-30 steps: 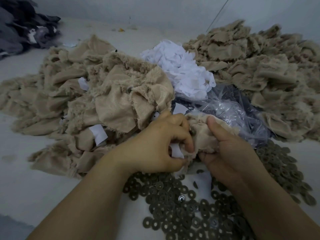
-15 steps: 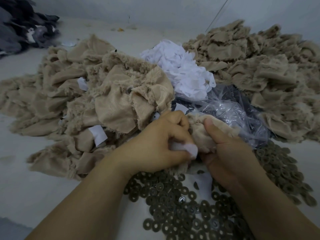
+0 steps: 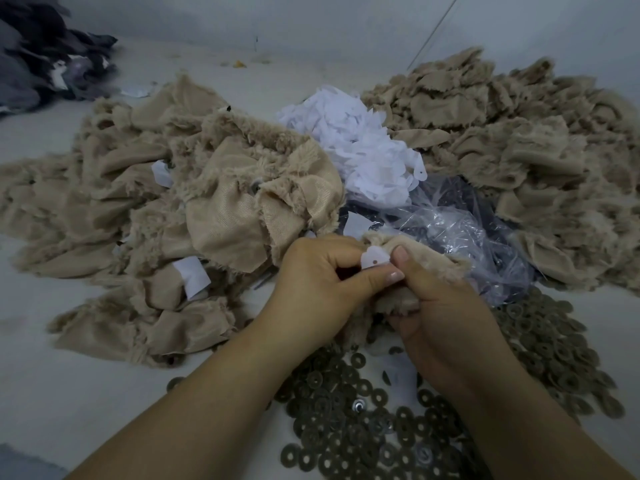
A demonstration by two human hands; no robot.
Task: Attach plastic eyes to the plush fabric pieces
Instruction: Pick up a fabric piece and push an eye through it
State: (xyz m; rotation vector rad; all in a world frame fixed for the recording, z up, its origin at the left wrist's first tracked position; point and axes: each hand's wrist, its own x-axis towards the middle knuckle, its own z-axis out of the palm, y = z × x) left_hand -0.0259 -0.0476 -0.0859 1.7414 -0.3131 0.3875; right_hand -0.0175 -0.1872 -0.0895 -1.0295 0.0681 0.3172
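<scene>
Both hands meet over a small tan plush piece [image 3: 429, 252] in the middle of the view. My right hand [image 3: 440, 313] grips the plush from below, its thumb lying on top beside a small white patch [image 3: 374, 257] with a hole in it. My left hand [image 3: 318, 285] pinches that white patch against the plush with thumb and curled fingers. Any plastic eye at the spot is hidden by the fingers.
Dark ring washers [image 3: 349, 420] lie scattered in front and to the right. A pile of tan plush pieces [image 3: 194, 216] lies left, another tan pile [image 3: 512, 140] right. White patches [image 3: 363, 154] and a clear plastic bag [image 3: 460, 230] sit behind my hands. Dark fabric [image 3: 45, 64] lies far left.
The white patch has come up from under my left fingers onto the top of the plush piece. My left thumb has stretched toward my right thumb.
</scene>
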